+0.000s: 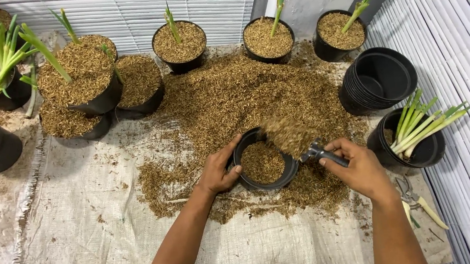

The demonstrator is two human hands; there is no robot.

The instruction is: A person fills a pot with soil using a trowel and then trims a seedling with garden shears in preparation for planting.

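Half the trowel (301, 139) buried under husk, handle inside right hand (357, 168).

Tilted black pot (263, 161), half-full of husk; loaded trowel (301, 142) above.

A black plastic pot (264, 164) holds golden-brown husk, the same tan as the loose heap (249, 98) spread over an off-white woven sack cloth (82, 238). A dark grey metal trowel (307, 147) carries a brown scoopful. Black pots (180, 44) along the back show pale green shoots, and bright green-and-white stalks (423, 125) fill another black pot at right. White slatted blinds (460, 35) frame the scene; cream-handled shears (417, 202) lie nearby.
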